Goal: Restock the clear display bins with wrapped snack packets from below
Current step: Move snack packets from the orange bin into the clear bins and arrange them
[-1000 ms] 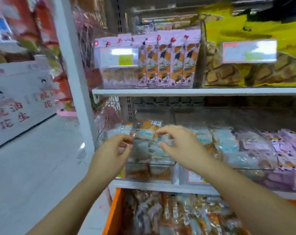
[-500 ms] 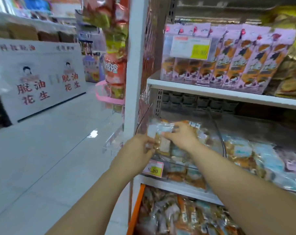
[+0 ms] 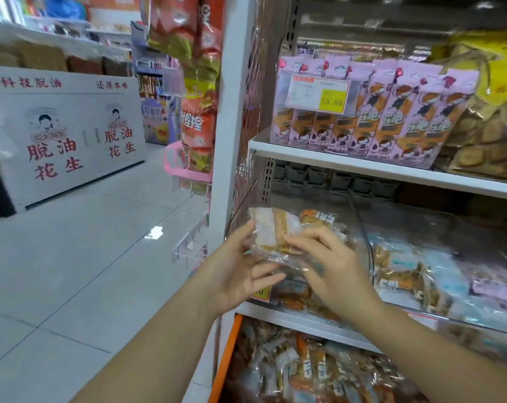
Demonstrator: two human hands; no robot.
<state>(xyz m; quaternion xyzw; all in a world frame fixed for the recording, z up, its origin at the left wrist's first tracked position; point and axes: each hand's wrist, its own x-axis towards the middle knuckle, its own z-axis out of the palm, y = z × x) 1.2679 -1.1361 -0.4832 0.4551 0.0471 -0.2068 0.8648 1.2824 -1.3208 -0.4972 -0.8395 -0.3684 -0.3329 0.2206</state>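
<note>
A wrapped snack packet (image 3: 275,229), clear film over tan and white cake, sits tilted on top of the pile in the leftmost clear display bin (image 3: 359,219) on the middle shelf. My right hand (image 3: 327,266) curls its fingers over the packet's right side and grips it. My left hand (image 3: 240,271) is spread with straight fingers against the packet's left edge and loose film, thumb up beside it. Below the shelf, an orange crate (image 3: 226,359) holds several more wrapped packets (image 3: 310,370).
Neighbouring clear bins (image 3: 438,274) to the right hold blue and pink packets. The upper shelf (image 3: 362,165) carries pink snack packs (image 3: 391,123). A white upright post (image 3: 232,112) stands left of the bin, with a pink basket (image 3: 173,164) and the tiled aisle floor (image 3: 86,257) beyond.
My left hand has let go of its pinch and spread its fingers. The packet stands higher on the pile, with my right hand still on it. The view has moved closer.
</note>
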